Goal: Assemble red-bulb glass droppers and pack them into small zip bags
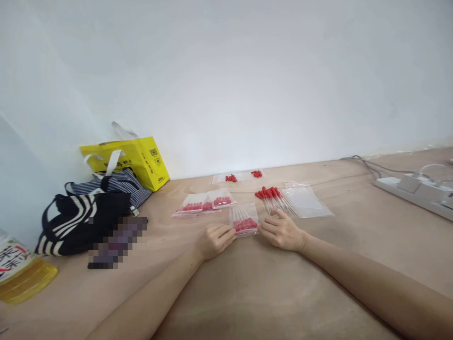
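A small clear zip bag [244, 212] lies on the table between my hands, with several red-bulbed droppers inside, bulbs towards me. My left hand [215, 240] is closed, its fingertips pinching the bag's near left corner. At the near right corner, my right hand [281, 231] has its fingers curled onto the bag's edge. Just beyond my right hand is a loose pile of droppers with red bulbs [271, 193]. Beside the pile lies a flat, empty-looking zip bag [307, 200]. Filled zip bags [198, 205] overlap one another to the left of the bag I hold.
More red-bulbed droppers [231, 178] lie on plastic near the wall. At left stand a yellow bag [152, 165], a striped pouch [134, 186], a black bag [85, 217] and a bottle of yellow liquid [28, 278]. A power strip [421, 196] with cables is at right.
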The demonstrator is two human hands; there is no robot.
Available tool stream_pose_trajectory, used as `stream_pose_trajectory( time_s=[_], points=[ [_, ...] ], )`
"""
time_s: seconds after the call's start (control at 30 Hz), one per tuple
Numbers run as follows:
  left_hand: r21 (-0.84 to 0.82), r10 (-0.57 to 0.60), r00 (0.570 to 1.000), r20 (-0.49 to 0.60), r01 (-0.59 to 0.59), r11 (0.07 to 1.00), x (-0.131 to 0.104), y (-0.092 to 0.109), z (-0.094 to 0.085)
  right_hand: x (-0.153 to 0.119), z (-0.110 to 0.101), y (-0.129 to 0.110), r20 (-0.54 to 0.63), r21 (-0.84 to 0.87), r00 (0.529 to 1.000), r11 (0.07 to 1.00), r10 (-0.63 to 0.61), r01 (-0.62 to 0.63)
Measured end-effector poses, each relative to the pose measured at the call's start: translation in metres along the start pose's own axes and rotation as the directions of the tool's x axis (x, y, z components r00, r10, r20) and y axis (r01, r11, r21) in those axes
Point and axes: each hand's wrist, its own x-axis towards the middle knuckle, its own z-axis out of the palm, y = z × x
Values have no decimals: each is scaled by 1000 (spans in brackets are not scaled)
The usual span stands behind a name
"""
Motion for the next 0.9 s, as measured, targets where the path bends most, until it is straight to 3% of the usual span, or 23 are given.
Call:
stream_pose_trajectory(
  time_s=[0.27, 0.43, 0.63, 0.9],
  points=[
    [33, 26, 999, 26, -27, 999, 3, -1, -2, 4, -1, -2, 10, -15, 999, 999, 40, -40],
    [-33, 6, 999, -39, -7, 999, 14, 6, 8, 8, 3, -8, 17, 3, 996, 996, 87, -87],
    [-74, -36, 999, 20, 38, 997, 22, 12, 19, 14, 5, -14, 35, 64, 982, 980, 187, -189],
    [55, 93, 995, -25, -91, 994, 28, 13, 18, 16, 5, -16, 26, 71, 988, 986, 152, -153]
  ],
)
